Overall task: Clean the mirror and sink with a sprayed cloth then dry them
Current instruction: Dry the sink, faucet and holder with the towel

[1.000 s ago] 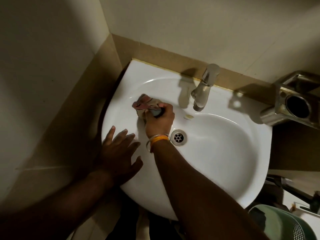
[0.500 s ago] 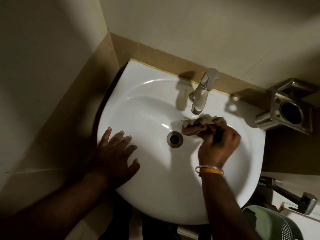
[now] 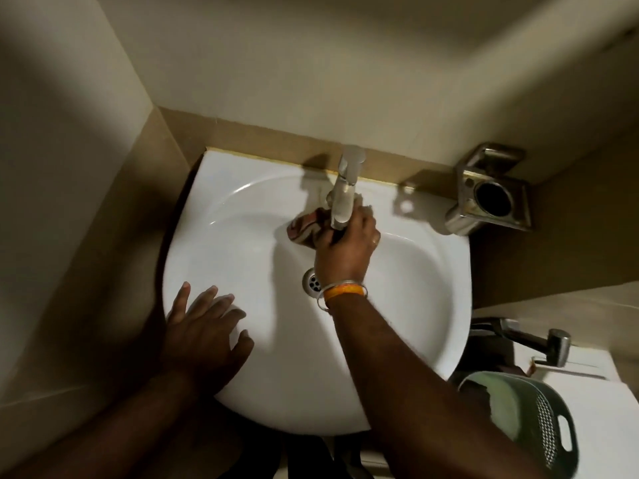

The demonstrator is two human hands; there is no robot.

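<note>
Under the faucet (image 3: 344, 198), right hand (image 3: 345, 247) gripping cloth (image 3: 306, 229).

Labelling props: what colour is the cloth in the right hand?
Reddish-brown with pale patches, cloth bunched in the right hand; head view.

right hand (image 3: 345, 243) gripping cloth (image 3: 306, 228) under tap (image 3: 344, 195), sink (image 3: 432, 271)

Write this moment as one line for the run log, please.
stage: wiping sink | right hand: grips cloth in basin under faucet | left hand: flat on sink rim | mirror: not in view
</note>
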